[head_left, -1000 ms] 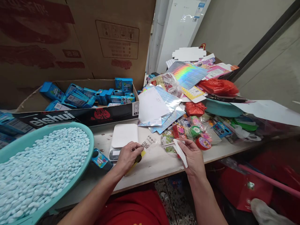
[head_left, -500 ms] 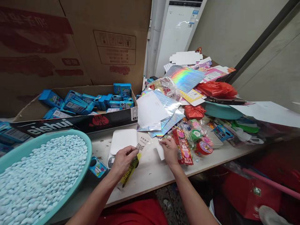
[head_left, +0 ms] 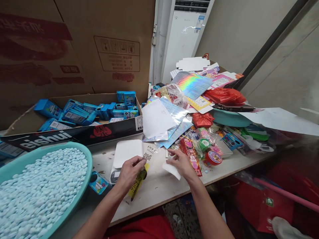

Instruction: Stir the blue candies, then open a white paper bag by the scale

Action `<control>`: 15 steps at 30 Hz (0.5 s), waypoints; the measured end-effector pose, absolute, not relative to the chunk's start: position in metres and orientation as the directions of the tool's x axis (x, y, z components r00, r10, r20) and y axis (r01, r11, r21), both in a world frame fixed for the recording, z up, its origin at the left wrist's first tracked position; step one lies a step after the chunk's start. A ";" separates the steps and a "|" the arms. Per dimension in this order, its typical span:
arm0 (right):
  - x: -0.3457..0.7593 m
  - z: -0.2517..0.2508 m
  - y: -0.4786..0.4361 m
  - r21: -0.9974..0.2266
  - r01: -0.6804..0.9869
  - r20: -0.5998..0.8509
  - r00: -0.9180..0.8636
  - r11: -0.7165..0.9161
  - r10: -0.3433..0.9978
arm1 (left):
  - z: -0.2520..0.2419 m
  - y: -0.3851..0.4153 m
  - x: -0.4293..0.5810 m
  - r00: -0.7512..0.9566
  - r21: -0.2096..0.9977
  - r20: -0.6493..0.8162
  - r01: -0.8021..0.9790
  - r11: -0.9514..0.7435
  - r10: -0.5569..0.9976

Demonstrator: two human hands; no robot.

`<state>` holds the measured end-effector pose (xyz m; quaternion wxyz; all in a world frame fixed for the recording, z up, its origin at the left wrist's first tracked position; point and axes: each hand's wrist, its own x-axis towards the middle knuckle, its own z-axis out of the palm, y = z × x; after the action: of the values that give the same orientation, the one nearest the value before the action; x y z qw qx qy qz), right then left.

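Note:
My left hand (head_left: 131, 171) is closed, with thumb and forefinger pinching the edge of a clear plastic bag (head_left: 138, 182) that has yellow and black printing. A black QR code shows on its clear part beyond the fingertips. My right hand (head_left: 181, 163) has its thumb and fingers apart. Just below these fingers is a curved white slip of paper (head_left: 171, 170); whether they touch it is hard to tell. Beside my left hand lies a white scale (head_left: 128, 151) with a flat top. A blue candy box (head_left: 99, 183) rests left of my left wrist.
A turquoise basin (head_left: 88, 159) of pale blue candies stands at the left. Behind it, an open carton (head_left: 82, 135) holds several blue boxes. Silvery sheets (head_left: 178, 132), a red candy packet (head_left: 190, 153) and a red round tub (head_left: 213, 158) crowd the right side. The table edge (head_left: 159, 197) runs in front.
My right fingers have spread from a pinch, and the white slip has dropped lower and curled. My left hand keeps its pinch on the bag. The whole view has shifted slightly.

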<state>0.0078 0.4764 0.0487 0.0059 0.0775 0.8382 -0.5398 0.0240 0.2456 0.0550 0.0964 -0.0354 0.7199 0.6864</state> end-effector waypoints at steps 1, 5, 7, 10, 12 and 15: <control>0.017 0.053 0.473 -0.920 0.153 -0.128 -0.987 0.361 0.093 | 0.057 0.248 0.024 -0.973 0.976 -0.217 -0.218 -0.005 0.077; 0.050 0.057 0.439 -0.928 0.371 -0.361 -0.913 -0.016 -0.191 | 0.061 0.267 0.025 -0.953 0.922 -0.290 -0.302 -0.243 0.086; 0.058 0.054 0.420 -0.862 0.480 -0.424 -0.859 -0.165 -0.285 | 0.061 0.278 0.026 -0.961 0.927 -0.254 -0.274 -0.256 0.110; 0.054 0.054 0.413 -0.834 0.499 -0.458 -0.864 -0.236 -0.209 | 0.063 0.288 0.024 -0.976 0.961 -0.181 -0.201 -0.189 0.119; 0.042 0.061 0.430 -0.867 0.442 -0.435 -0.897 -0.232 -0.081 | 0.065 0.286 0.021 -0.989 0.979 -0.144 -0.148 -0.138 0.043; 0.011 0.086 0.485 -0.927 0.345 -0.363 -0.925 -0.147 0.116 | 0.067 0.272 0.018 -0.993 0.990 -0.120 -0.118 -0.082 -0.018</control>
<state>0.0113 0.4851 0.0865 0.0779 0.1777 0.6484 -0.7362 0.0183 0.2723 0.0667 0.0340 -0.0501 0.6765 0.7340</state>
